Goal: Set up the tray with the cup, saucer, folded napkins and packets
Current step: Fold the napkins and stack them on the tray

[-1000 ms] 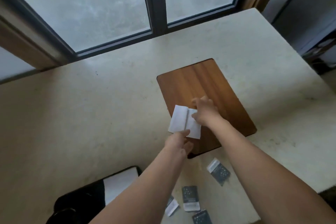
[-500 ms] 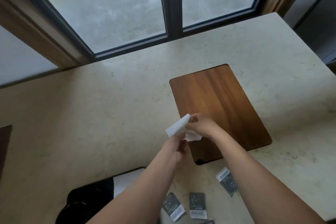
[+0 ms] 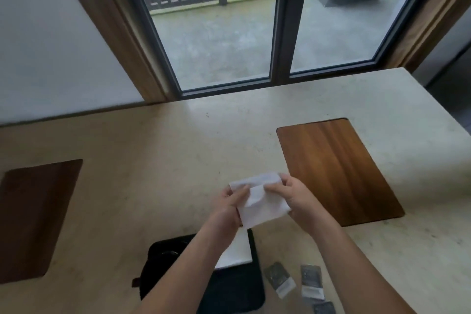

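Pale stone surface (image 3: 178, 150) is now seen more widely, with the wooden tray (image 3: 336, 168) bare at the right and a second dark board (image 3: 33, 216) brought into view at the left. The white napkin (image 3: 260, 201), a second ago laid on the tray, has been lifted clear of it and is held above the surface, pinched by the fingers of the left hand (image 3: 229, 201) and right hand (image 3: 298, 199). Folding is judged unfinished; the packets (image 3: 309, 282) lie near the front edge, not yet placed.
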